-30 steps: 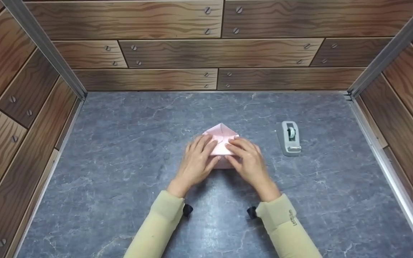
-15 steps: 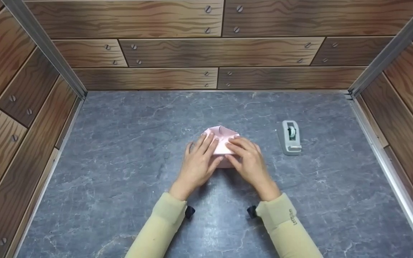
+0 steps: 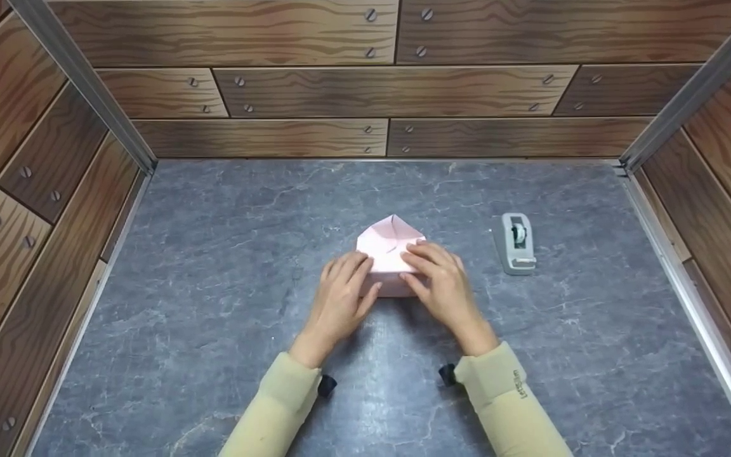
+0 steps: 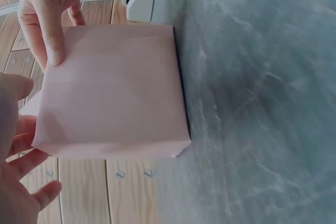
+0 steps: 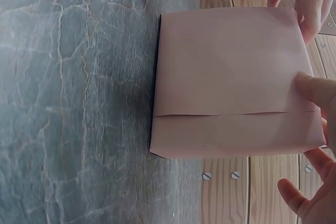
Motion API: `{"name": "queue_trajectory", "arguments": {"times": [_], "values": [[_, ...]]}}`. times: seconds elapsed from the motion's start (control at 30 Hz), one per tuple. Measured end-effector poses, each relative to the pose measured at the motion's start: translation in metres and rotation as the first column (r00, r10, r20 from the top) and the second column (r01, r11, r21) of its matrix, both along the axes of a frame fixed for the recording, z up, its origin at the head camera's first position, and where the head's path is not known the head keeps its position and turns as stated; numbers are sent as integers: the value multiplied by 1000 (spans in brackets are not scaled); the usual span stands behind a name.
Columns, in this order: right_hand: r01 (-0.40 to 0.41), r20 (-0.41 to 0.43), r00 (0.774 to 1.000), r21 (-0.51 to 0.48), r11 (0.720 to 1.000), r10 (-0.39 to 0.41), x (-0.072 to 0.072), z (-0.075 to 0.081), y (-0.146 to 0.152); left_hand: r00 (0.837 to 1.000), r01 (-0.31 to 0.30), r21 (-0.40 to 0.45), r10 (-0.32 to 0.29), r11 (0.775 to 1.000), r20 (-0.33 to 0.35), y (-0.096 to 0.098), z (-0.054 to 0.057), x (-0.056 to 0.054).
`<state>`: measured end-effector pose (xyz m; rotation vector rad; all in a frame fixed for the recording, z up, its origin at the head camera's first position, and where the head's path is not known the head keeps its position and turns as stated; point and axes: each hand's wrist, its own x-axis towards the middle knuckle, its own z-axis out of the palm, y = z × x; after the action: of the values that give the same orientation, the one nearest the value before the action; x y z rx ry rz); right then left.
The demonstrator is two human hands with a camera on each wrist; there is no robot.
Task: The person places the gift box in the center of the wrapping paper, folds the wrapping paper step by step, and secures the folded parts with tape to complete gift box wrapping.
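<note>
A box wrapped in pink paper rests on the table in front of me, with a pointed paper flap standing up at its far side. My right hand holds its near right part, fingers on top and thumb against the front face. At the near left corner my left hand touches the top edge with its fingertips. Its thumb stands off the front face, as the left wrist view shows. A paper seam runs down the front face in the right wrist view.
A grey tape dispenser with a roll of clear tape stands to the right of the box. Wood-patterned walls with metal edging enclose the grey marbled table at the back and both sides.
My left hand has drawn back from the box's top toward its near left corner, uncovering the paper there. The far flap dipped, then rose to a point again. My right hand stays put.
</note>
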<state>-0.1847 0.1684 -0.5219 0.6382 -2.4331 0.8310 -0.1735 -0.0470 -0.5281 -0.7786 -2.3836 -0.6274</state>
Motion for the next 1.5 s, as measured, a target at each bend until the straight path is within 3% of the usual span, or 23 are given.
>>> {"name": "queue_trajectory", "arguments": {"times": [0.23, 0.63, 0.83, 0.93, 1.07, 1.17, 1.23, 1.37, 1.5], "values": [[-12, -22, 1000, -6, 1000, 12, 0, 0, -2, 998, -33, -69, 30, 997, -57, 5, 1, 8], [-24, -37, 999, -10, 1000, 24, 0, -5, -1, 981, -181, -251, 191, 951, 17, 28, 9, -5], [-21, -38, 999, -22, 1000, 20, 0, -4, -1, 979, -175, -251, 195, 952, 56, 31, 8, -9], [-22, -49, 999, -27, 999, 21, 0, -3, -1, 986, -144, -201, 158, 969, 54, 27, 10, -11], [-25, -47, 999, -33, 999, 23, 1, -3, -1, 995, -97, 21, 96, 995, 26, 17, 15, -19], [-21, -31, 999, -38, 999, 20, 1, -3, -1, 997, -76, 202, 72, 976, 30, 10, 16, -27], [-19, -16, 1000, -39, 999, 18, 1, -3, -1, 995, -89, 271, 73, 958, 69, 6, 17, -32], [-15, 9, 1000, -34, 999, 15, 1, -2, -1, 970, -134, 304, 63, 943, 233, -1, 21, -42], [-10, 14, 1000, -30, 999, 10, 0, -1, 0, 920, -96, 273, -19, 957, 390, -4, 28, -51]]}}
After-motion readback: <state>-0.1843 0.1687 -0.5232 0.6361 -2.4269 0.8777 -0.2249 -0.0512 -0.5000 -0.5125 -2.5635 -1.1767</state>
